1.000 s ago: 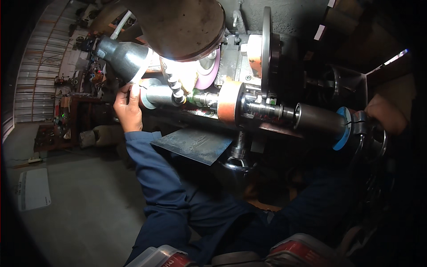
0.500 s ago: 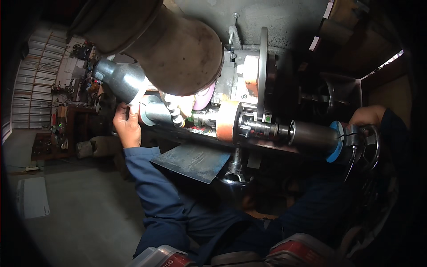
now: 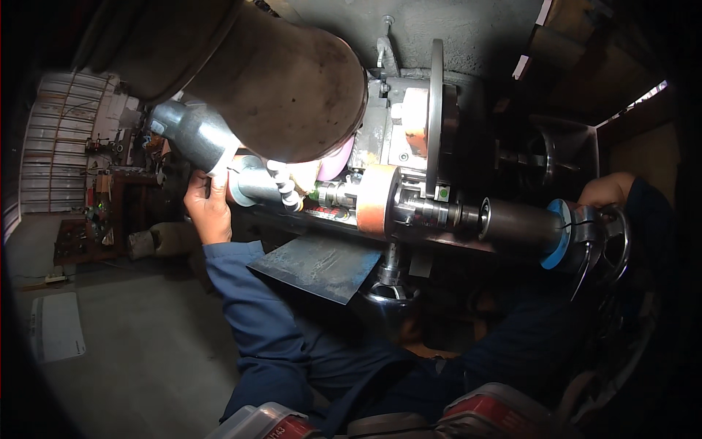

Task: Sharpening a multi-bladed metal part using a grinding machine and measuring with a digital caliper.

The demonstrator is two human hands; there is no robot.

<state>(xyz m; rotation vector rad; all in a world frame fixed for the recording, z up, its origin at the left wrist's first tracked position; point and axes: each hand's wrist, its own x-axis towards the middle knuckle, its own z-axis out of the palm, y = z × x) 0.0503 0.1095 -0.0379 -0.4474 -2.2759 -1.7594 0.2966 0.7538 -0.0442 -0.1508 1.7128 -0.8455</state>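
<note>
At the left, my left hand (image 3: 210, 208) is closed at the lower edge of a silver bell-shaped lamp shade (image 3: 196, 135), thumb up against it; some fingers are hidden behind. Beside it is a grey metal cylinder (image 3: 257, 181) of the grinding machine. My right hand (image 3: 607, 190) reaches behind the far right end, by a chrome handwheel (image 3: 620, 245) and a clamp lever; its fingers are hidden. Between the hands a lobed steel shaft (image 3: 431, 211) runs level through an orange-brown ring (image 3: 376, 199) toward a dark steel sleeve (image 3: 518, 219) with a blue collar (image 3: 559, 233).
A wide brown duct (image 3: 292, 88) hangs over the machine, partly covering a pink grinding wheel (image 3: 336, 159). A thin grey disc (image 3: 436, 110) stands upright behind the shaft. A flat metal plate (image 3: 318, 265) juts toward me, above another handwheel (image 3: 391, 296).
The view has shifted slightly, so the duct sits a little further left and the machine's right end a little further right. Both hands stay at the same parts.
</note>
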